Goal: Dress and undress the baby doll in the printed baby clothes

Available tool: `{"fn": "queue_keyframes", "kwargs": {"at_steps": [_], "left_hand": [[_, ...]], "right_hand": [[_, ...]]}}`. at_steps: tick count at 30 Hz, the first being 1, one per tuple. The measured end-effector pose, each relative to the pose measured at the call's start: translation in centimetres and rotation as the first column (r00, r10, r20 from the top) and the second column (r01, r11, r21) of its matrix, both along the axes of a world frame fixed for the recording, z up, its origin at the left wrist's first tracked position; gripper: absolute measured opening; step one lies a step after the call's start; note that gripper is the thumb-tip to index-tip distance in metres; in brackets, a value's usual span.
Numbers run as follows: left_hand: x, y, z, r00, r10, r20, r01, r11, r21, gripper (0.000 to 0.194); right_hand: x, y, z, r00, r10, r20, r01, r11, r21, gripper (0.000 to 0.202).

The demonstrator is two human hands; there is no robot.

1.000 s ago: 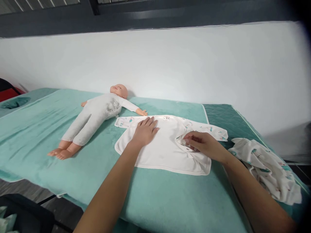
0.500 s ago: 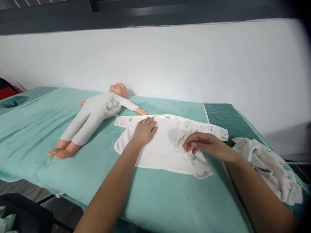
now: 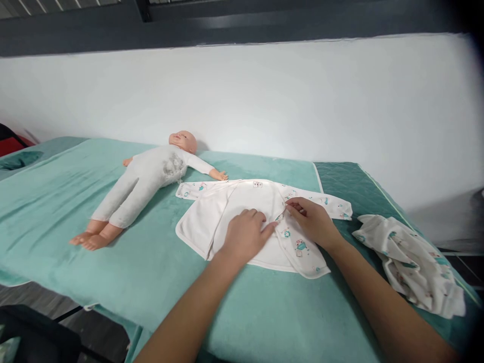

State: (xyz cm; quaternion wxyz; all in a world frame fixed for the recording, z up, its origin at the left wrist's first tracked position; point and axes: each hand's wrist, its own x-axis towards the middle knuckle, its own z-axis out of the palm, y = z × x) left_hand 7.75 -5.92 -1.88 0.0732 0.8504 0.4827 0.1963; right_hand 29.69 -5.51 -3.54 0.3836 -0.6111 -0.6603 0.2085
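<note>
A small white baby shirt [image 3: 242,201] with a teal and pink print lies opened out on the green cover, its sleeves spread to both sides. My left hand [image 3: 247,234] rests on the middle of the shirt, fingers apart, the thumb reaching toward the right front panel. At that panel's upper edge my right hand [image 3: 308,217] pinches the shirt's fabric between thumb and fingertips. Just beyond the left sleeve, a baby doll [image 3: 151,174] in a white body lies on its back, one hand close to the shirt's collar.
Crumpled printed white cloth [image 3: 419,264] lies at the right on a darker green quilted pad [image 3: 340,176]. Behind the bed cover [image 3: 113,297] stands a white wall [image 3: 257,101]. A black object [image 3: 38,333] is at the lower left.
My left hand has moved down and right, from near the collar to the shirt's middle. My right hand has moved slightly up and closed on the panel edge. The left panel now shows a fold.
</note>
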Motion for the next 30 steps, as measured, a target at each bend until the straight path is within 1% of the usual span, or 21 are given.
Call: {"fn": "queue_keyframes", "kwargs": {"at_steps": [3,6,8,10,12,14,15,17,19,21,23,25,27,28,30], "left_hand": [[2.3,-1.3,-0.5,0.997,0.076,-0.008,-0.076,0.996,-0.048,0.044],[3.9,-0.7,-0.6,0.991,0.134,-0.027,-0.136,0.987,-0.09,0.033],[4.1,0.1,-0.5,0.984,0.179,0.006,-0.177,0.976,-0.129,0.023],[3.7,1.0,-0.4,0.958,0.262,0.12,-0.235,0.95,-0.205,0.02],[2.9,1.7,-0.5,0.891,0.34,0.302,-0.252,0.922,-0.294,0.02],[2.2,2.3,-0.6,0.807,0.359,0.469,-0.201,0.914,-0.353,0.02],[1.9,2.4,-0.7,0.774,0.354,0.525,-0.17,0.915,-0.365,0.02],[1.6,2.5,-0.8,0.741,0.347,0.575,-0.138,0.917,-0.375,0.019],[1.7,2.4,-0.9,0.746,0.339,0.574,-0.13,0.918,-0.373,0.02],[1.9,2.1,-1.1,0.768,0.326,0.552,-0.124,0.92,-0.372,0.021],[2.0,1.8,-1.1,0.797,0.308,0.52,-0.11,0.92,-0.376,0.024],[2.0,1.5,-1.1,0.834,0.28,0.476,-0.101,0.925,-0.368,0.029],[2.1,1.3,-0.9,0.875,0.232,0.424,-0.09,0.941,-0.328,0.032],[2.1,1.1,-0.9,0.897,0.198,0.396,-0.078,0.951,-0.3,0.034],[2.2,0.9,-0.7,0.934,0.121,0.337,-0.037,0.968,-0.247,0.036]], "right_hand": [[0.9,0.2,-0.1,0.996,-0.086,0.0,0.085,0.987,0.137,0.02],[2.2,0.8,-0.9,0.98,-0.17,0.103,0.139,0.957,0.254,0.023],[3.2,1.4,-1.8,0.962,-0.187,0.2,0.131,0.956,0.263,0.028],[3.9,1.9,-2.7,0.943,-0.173,0.283,0.114,0.97,0.215,0.035],[4.5,2.2,-3.4,0.924,-0.152,0.35,0.102,0.982,0.157,0.041],[4.8,2.4,-3.8,0.905,-0.144,0.399,0.102,0.987,0.124,0.043],[5.0,2.5,-3.9,0.898,-0.144,0.415,0.105,0.988,0.116,0.044],[5.2,2.5,-4.0,0.896,-0.14,0.422,0.107,0.989,0.101,0.044],[5.3,2.5,-4.1,0.905,-0.132,0.405,0.104,0.99,0.09,0.044],[5.3,2.4,-3.9,0.91,-0.138,0.391,0.112,0.99,0.09,0.042],[5.0,2.2,-3.5,0.91,-0.161,0.381,0.123,0.985,0.122,0.04],[4.4,1.7,-2.8,0.915,-0.195,0.352,0.13,0.971,0.2,0.037],[3.3,1.2,-1.7,0.936,-0.213,0.279,0.134,0.951,0.278,0.032],[2.6,1.1,-1.2,0.952,-0.205,0.228,0.135,0.947,0.29,0.03],[1.1,1.0,0.0,0.98,-0.159,0.12,0.127,0.963,0.24,0.027]]}}
